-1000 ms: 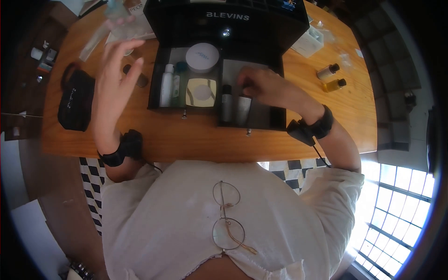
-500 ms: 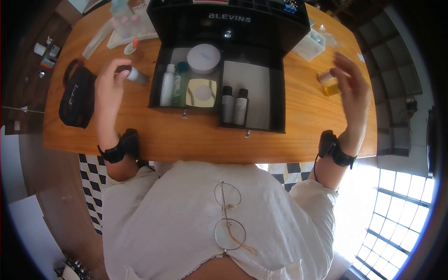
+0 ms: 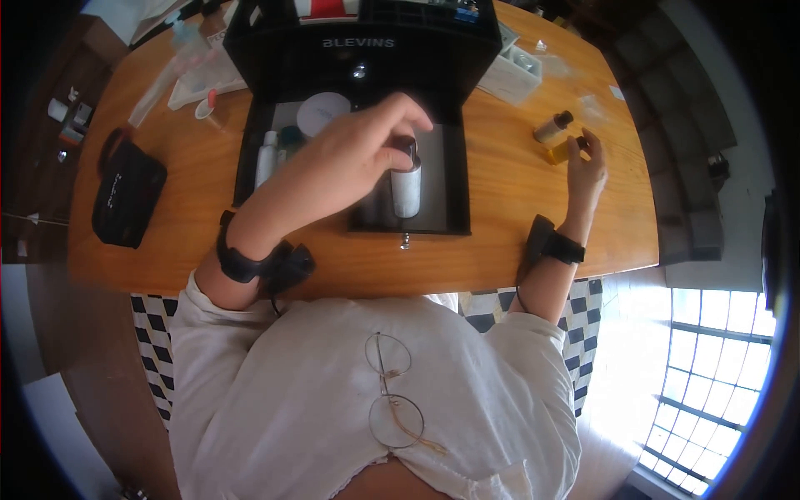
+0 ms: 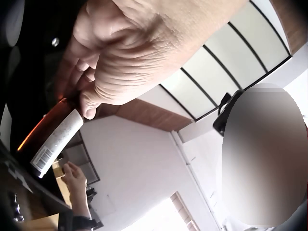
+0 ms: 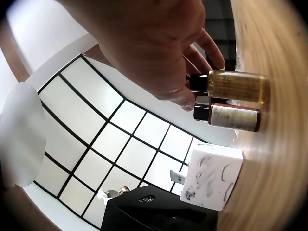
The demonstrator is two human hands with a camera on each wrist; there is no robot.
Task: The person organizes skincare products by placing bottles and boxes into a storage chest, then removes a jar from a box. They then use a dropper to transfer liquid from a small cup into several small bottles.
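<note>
My left hand (image 3: 354, 146) pinches the dark cap of a labelled bottle (image 3: 407, 193) over the right open drawer (image 3: 454, 218). In the left wrist view the bottle (image 4: 57, 143) looks amber with a white barcoded label, its top between thumb and fingers. On the table to the right, my right hand (image 3: 588, 171) has thumb and fingers around the black cap of a yellow bottle (image 3: 557, 154). The right wrist view shows this bottle (image 5: 238, 86) upright beside a labelled brown bottle (image 5: 235, 117).
A black BLEVINS cabinet (image 3: 292, 54) stands at the back centre. The left open drawer holds a round white container (image 3: 323, 114) and a white bottle (image 3: 267, 157). A black pouch (image 3: 127, 196) lies at the left, and a marbled box (image 3: 510, 77) stands at the back right.
My left hand has moved right from the table's left side to over the right drawer, carrying the bottle. My right hand left the drawer for the bottles at the right. The head view has shifted.
</note>
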